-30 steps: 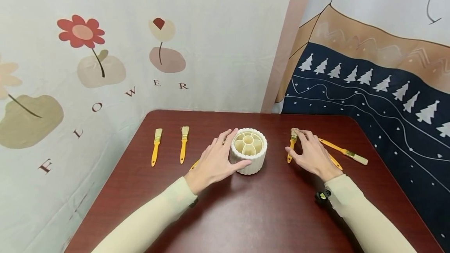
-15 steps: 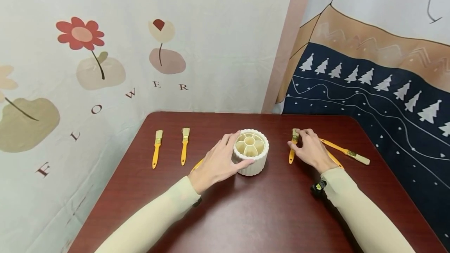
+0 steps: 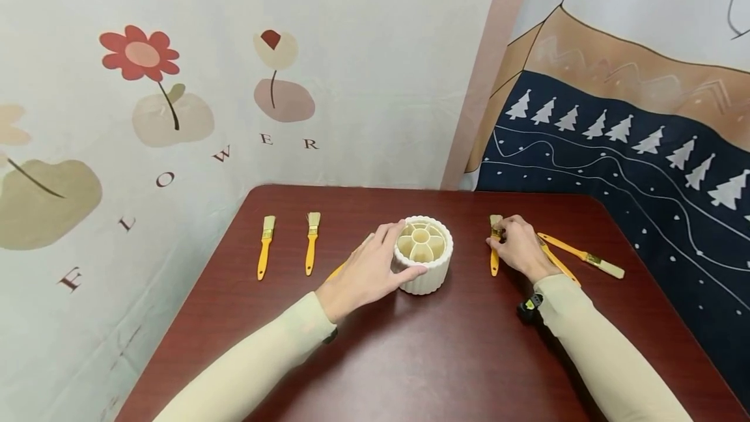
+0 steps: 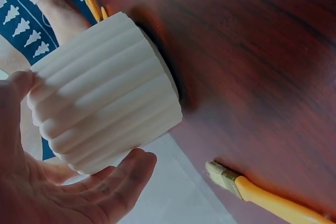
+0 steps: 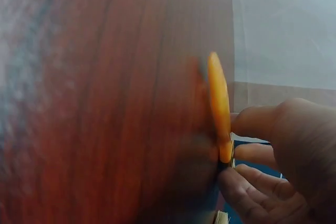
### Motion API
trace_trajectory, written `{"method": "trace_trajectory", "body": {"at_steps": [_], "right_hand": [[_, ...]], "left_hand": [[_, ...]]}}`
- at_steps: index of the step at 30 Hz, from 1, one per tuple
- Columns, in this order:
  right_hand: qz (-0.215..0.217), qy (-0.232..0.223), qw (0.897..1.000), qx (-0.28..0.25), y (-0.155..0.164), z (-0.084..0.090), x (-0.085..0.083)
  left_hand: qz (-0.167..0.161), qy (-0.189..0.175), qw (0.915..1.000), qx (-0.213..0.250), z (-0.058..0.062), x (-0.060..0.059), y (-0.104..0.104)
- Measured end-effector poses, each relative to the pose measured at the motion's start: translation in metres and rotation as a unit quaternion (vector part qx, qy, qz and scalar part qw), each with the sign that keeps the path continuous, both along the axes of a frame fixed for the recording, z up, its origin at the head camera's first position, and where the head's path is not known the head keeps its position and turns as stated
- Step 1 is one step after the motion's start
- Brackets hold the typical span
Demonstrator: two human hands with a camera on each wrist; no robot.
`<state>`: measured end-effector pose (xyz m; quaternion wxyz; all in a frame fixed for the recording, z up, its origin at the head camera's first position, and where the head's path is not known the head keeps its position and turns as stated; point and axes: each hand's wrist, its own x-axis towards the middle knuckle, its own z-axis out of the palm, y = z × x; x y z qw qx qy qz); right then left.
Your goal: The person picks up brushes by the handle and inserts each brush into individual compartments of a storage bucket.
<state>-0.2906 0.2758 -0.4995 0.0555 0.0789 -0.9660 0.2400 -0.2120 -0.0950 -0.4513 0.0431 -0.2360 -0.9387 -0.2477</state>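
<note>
My left hand [image 3: 363, 279] holds a white ribbed round organizer pot [image 3: 430, 279], thumb at the near side and fingers at its left. Seen from above, the pot has petal-shaped compartments around a central ring. In the left wrist view, the thumb and fingertips lie along the pot's fluted wall [image 4: 105, 93]. To the right, my right hand [image 3: 521, 249] pinches a yellow-handled paintbrush [image 3: 495, 262] near its metal band, bristles pointing to the far edge. The right wrist view shows the thumb and fingers at the brush [image 5: 219, 98], whose bristle end is partly hidden by them.
Two paintbrushes, a left one [image 3: 265, 249] and another beside it [image 3: 312, 246], lie on the dark red table [image 3: 433, 357]. A third brush [image 3: 336, 272] is partly hidden behind my left hand. Beyond my right hand lie two more, one angled [image 3: 562, 264] and one outermost [image 3: 586, 256].
My right hand's fingers have closed in from spread above the paintbrush to pinching it. The left hand keeps its place at the pot; the head view has shifted slightly.
</note>
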Motion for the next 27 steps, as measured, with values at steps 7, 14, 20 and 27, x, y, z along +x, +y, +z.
{"method": "trace_trajectory", "body": {"at_steps": [7, 14, 20, 27], "right_hand": [[0.021, -0.015, 0.999, -0.023, 0.004, 0.001, 0.001], [0.028, -0.006, 0.999, -0.025, 0.006, 0.005, -0.003], [-0.004, -0.025, 1.000, -0.009, 0.001, 0.006, -0.010], [-0.034, -0.040, 0.999, -0.011, -0.002, 0.006, -0.011]], "left_hand": [[-0.011, -0.014, 0.9998, -0.007, 0.000, -0.002, -0.001], [-0.021, -0.015, 0.9996, -0.008, 0.000, -0.005, -0.001], [-0.016, -0.017, 0.9997, -0.005, -0.001, -0.009, -0.002], [-0.021, -0.021, 0.9996, -0.003, 0.002, -0.010, -0.003]]}}
